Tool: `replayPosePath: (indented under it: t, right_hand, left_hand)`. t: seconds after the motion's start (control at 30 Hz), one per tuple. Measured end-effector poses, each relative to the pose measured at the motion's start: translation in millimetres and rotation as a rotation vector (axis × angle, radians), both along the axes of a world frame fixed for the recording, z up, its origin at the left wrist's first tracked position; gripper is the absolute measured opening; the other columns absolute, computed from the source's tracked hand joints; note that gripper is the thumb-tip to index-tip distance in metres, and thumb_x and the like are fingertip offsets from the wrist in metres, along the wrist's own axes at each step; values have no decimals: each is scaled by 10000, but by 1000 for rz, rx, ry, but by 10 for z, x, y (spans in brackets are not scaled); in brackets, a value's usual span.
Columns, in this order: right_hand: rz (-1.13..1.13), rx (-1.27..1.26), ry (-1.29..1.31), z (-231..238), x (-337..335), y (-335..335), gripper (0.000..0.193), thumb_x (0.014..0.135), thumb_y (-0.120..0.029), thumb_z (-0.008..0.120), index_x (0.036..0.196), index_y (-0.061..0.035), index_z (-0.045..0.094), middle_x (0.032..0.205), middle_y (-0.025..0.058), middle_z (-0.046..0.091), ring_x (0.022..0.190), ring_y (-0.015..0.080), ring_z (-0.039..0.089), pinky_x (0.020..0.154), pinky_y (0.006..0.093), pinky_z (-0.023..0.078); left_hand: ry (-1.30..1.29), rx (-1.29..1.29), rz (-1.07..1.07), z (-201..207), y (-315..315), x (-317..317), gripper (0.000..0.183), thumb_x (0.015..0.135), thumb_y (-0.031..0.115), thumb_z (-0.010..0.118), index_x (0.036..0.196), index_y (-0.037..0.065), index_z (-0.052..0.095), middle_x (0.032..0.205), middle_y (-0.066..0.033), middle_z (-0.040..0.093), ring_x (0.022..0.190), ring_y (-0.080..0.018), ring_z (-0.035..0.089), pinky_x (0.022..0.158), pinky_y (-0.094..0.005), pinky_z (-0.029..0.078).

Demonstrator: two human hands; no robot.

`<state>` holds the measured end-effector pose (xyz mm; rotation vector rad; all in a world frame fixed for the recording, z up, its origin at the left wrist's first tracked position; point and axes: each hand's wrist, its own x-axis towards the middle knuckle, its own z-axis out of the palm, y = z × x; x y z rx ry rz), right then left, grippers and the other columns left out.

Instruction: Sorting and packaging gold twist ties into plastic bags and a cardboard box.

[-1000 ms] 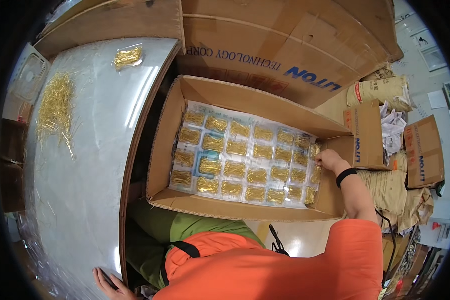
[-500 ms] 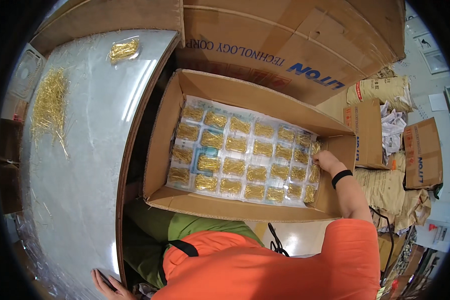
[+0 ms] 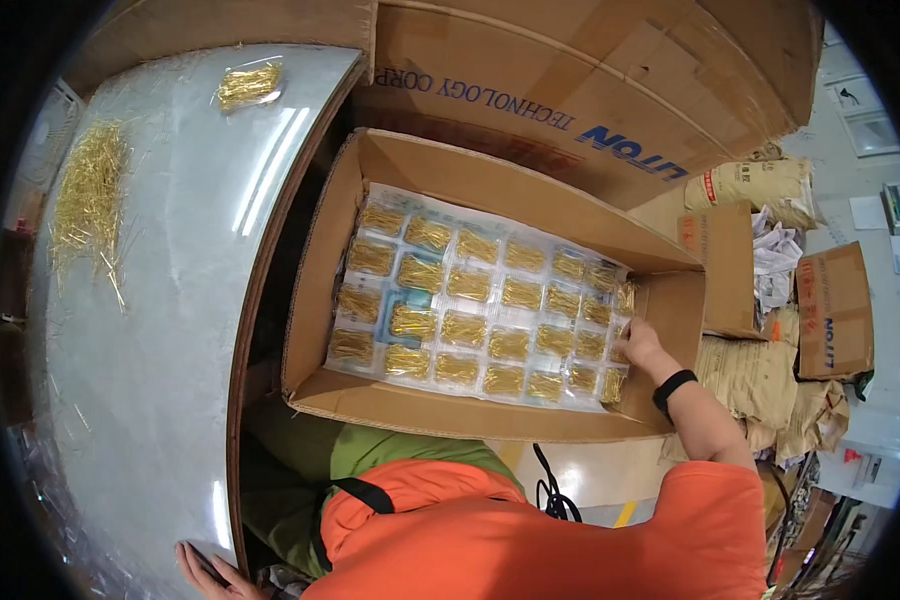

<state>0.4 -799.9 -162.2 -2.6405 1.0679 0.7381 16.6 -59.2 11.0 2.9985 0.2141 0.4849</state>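
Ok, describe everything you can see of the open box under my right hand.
The box is brown, rectangular and open at the top, its walls looking like corrugated cardboard. It sits slanted, right of the grey table and before a larger carton. Inside, a white printed sheet lies under rows of clear packs of thin gold-coloured pieces. Your right hand is inside, near its right end; contact with it is unclear.

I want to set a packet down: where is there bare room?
On the table, between the gold pile, the lone packet and the left hand; a few loose strands lie toward the table's left edge. The box is crowded with rows of packets, the right hand at their right end.
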Motion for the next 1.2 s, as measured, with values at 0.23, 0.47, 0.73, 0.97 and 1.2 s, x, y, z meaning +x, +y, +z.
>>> replayPosePath:
  t: [0.23,0.47,0.73,0.97,1.2]
  right_hand:
    - [-232,32,100,-298,-197,-13,674,791,-197,843,1318,55,507,1410,287,496,1312,429,493,1104,421,431]
    - [-105,-120,0,-632,-381,-139,433,776,-186,847,1061,18,592,1182,242,609,1087,397,607,927,432,511]
    - [-104,-150,-53,-446,-351,-99,372,757,-119,837,1025,-15,601,1002,216,659,1001,381,643,876,442,520]
    - [-302,79,102,-240,-391,19,545,790,-146,844,1207,21,536,1178,231,647,1109,381,637,916,450,535]
    - [-395,132,185,-30,-218,280,640,827,-166,813,1314,72,471,1385,286,552,1214,402,612,986,455,527]
  left_hand:
    - [-18,-23,-2,29,-1,15,423,987,257,617,1238,-82,639,1272,-294,618,1176,-465,582,1049,-519,449]
    - [-286,9,-458,-236,389,193,432,981,265,624,1239,-80,640,1272,-295,618,1174,-464,582,1050,-519,449]
    - [67,88,70,-125,116,-99,507,1043,368,533,1348,-29,613,1311,-210,655,1173,-386,626,1063,-478,446]
    - [22,272,-41,-207,271,-127,460,1050,335,514,1405,55,599,1279,-211,666,1083,-375,660,957,-475,516]
    - [-26,2,-29,-3,15,-16,445,984,282,624,1252,-73,637,1294,-288,610,1189,-462,576,1055,-519,446]
